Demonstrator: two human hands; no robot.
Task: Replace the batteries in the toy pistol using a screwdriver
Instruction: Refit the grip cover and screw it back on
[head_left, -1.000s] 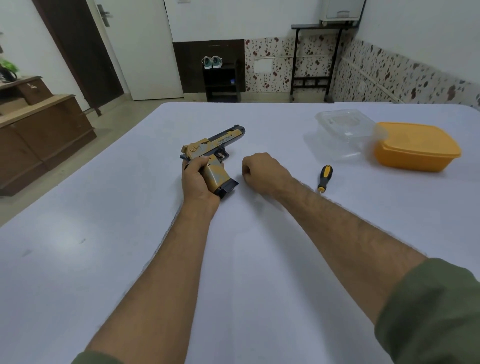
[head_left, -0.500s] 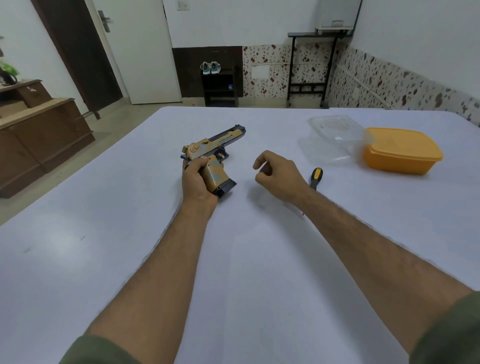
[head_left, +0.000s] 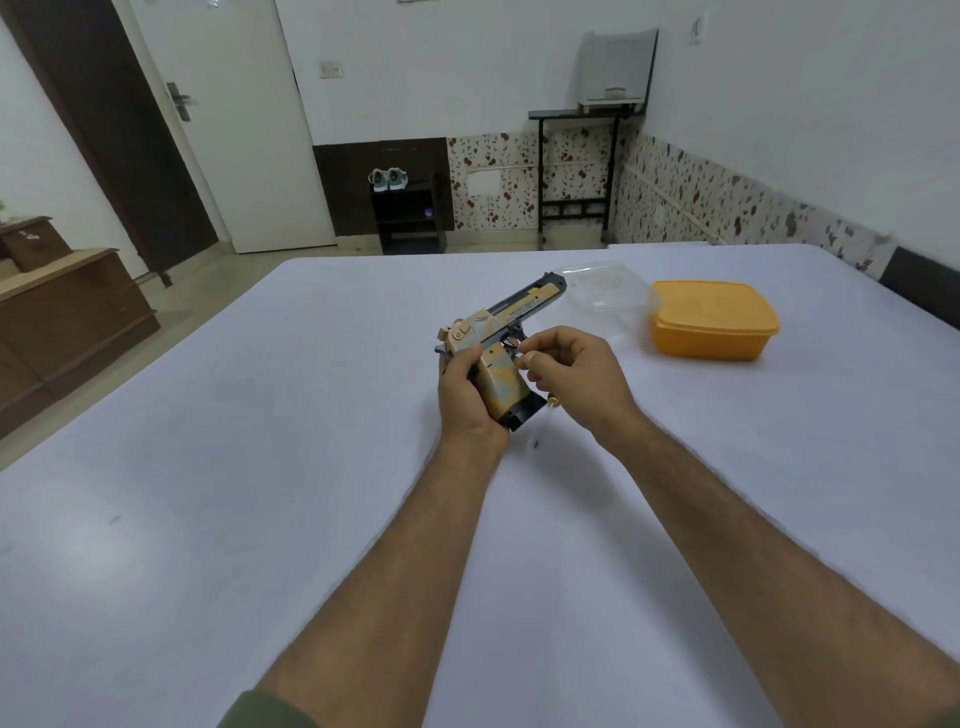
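While the left hand has its grip clamped on the toy pistol handle, held above the bench, the right hand pinches loosely at the trigger area, holding nothing I can see. Screwdriver lies mostly hidden beneath the hands, unused; likely no screws out, batteries untouched. Orange container and clear lid sit beyond. White bench, tiled room, door left.

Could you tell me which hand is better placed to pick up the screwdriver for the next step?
The right. The left hand is wrapped around the toy pistol grip, steadying it, while the right hand holds nothing visible and sits just above the screwdriver, which lies on the table beneath it.
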